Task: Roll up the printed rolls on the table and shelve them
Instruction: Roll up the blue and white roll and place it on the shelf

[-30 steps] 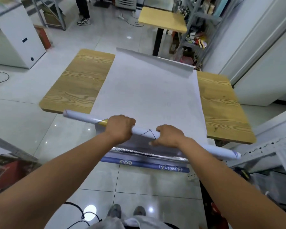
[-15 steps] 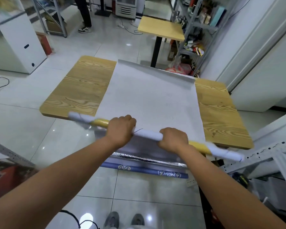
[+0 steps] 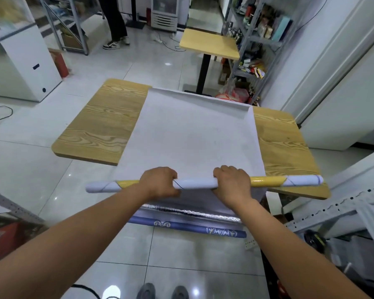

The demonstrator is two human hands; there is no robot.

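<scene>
Wood-grain rectangular table carries a wide white printed sheet, with a long white-and-yellow paper roll across its near edge. Left hand and right hand curl around the roll. Turning both hands evenly should keep the winding tight and square.

The printed roll has levelled out. A second ago it slanted from 10 o'clock down to 4 o'clock, and now it lies straight from 9 to 3 o'clock. It has turned in the grip of the left hand and right hand, so yellow bands show outside both hands where it was nearly all white. Its 3 o'clock end has come up over the table corner. The white sheet seems to curl higher at its 12 o'clock edge, though the camera has also tilted.
</scene>
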